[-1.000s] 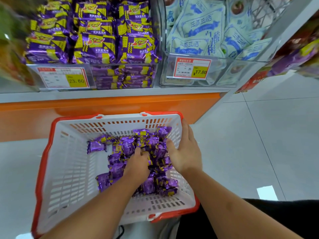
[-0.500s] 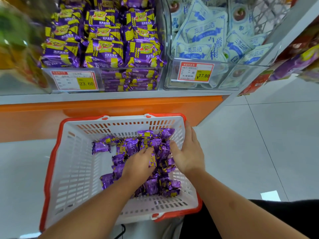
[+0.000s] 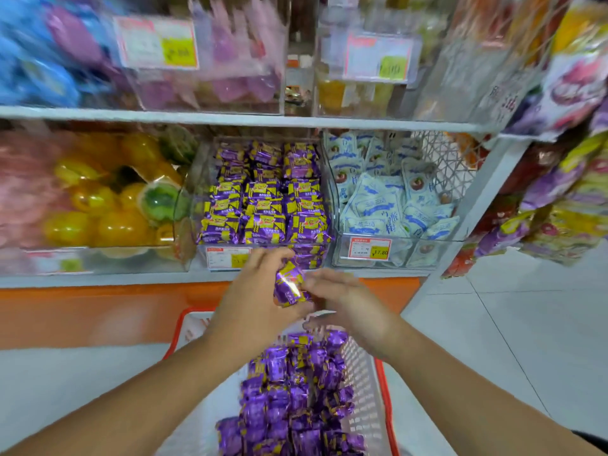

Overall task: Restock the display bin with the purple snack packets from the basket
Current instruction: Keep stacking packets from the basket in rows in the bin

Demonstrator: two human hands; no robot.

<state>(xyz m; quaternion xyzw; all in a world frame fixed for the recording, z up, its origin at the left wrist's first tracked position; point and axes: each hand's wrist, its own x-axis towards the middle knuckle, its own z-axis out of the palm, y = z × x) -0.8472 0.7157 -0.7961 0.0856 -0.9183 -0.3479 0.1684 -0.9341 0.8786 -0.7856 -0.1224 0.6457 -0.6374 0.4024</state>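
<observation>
Purple foil crinkles under my left hand (image 3: 260, 291) — its fingers curl round a small bunch of snack packets (image 3: 289, 286) at frame centre, just below the display bin (image 3: 263, 199). My right hand (image 3: 345, 297) lies flat against them, fingers straight. They look light, soft and slippery — best cupped from both sides. Long axis tilts up-left. More wait in the basket (image 3: 378, 390) below.
</observation>
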